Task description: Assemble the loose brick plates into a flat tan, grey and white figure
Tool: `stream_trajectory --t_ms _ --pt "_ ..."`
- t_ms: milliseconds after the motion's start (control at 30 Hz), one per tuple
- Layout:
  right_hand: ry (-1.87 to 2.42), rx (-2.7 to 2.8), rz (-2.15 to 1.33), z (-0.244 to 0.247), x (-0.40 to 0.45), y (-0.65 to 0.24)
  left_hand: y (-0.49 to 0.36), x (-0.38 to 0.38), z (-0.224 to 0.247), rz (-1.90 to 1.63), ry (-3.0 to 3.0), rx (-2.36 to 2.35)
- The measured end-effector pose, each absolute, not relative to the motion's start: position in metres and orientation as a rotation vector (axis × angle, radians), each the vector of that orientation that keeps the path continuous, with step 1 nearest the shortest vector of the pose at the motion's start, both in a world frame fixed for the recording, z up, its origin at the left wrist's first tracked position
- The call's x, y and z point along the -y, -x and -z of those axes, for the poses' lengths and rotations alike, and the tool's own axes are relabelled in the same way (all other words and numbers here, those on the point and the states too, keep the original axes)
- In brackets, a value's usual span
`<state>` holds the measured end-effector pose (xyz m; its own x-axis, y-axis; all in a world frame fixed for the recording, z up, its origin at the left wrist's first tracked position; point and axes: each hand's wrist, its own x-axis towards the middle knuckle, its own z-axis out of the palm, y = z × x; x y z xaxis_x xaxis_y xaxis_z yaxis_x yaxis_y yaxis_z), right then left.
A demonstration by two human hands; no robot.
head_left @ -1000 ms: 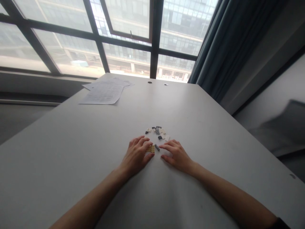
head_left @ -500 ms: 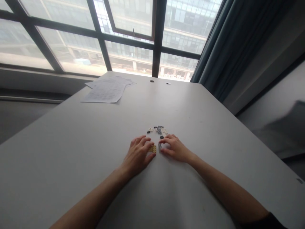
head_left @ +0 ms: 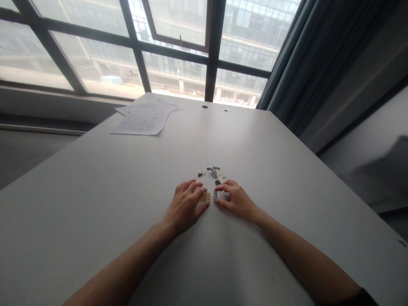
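Observation:
My left hand (head_left: 187, 204) is closed round a yellow building plate (head_left: 207, 197), thumb at its near side and fingers at its far side; the studs face up. Facing it, my right hand (head_left: 235, 199) pinches a narrow grey building brick (head_left: 216, 195) between thumb and fingers. A small gap separates the yellow plate from the grey brick. Just beyond the right fingertips lies a dark brick (head_left: 217, 182). Farther off is a loose cluster of small white, grey and black pieces, among them a grey plate (head_left: 214, 174) and a white plate (head_left: 221, 174).
The white table (head_left: 153, 165) stretches away toward a window. Printed sheets (head_left: 140, 121) lie at its far left. Two small round spots, one a dark disc (head_left: 205, 107), sit near the far edge. A dark curtain (head_left: 296, 55) hangs at the right.
The view has shifted slightly. My right hand's fingers have moved a little, and more of the grey brick shows. My left hand keeps its hold on the yellow plate.

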<state>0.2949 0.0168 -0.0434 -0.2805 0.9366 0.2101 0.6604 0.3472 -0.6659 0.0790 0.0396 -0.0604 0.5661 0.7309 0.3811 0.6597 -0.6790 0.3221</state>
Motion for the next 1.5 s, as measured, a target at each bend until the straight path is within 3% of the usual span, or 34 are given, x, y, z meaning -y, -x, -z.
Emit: stream_trajectory --t_ms 233,700,900,1133,1500 --pt "1.42 2.135 -0.454 0.053 -0.017 -0.284 -0.078 -0.04 0.061 -0.736 -2.658 -1.175" --pt "1.405 2.145 -0.443 0.056 -0.018 -0.283 -0.079 -0.04 0.06 -0.782 -2.635 -1.164" --pt "1.387 2.022 -0.437 0.048 -0.025 -0.299 -0.076 -0.041 0.057 -0.931 -2.49 -1.171" --pt "1.58 1.923 -0.377 0.046 -0.039 -0.33 -0.065 -0.053 0.06 -1.411 -2.025 -1.357" --pt "1.559 2.126 -0.276 0.044 -0.082 -0.31 -0.065 -0.052 0.056 -1.535 -2.016 -1.421"
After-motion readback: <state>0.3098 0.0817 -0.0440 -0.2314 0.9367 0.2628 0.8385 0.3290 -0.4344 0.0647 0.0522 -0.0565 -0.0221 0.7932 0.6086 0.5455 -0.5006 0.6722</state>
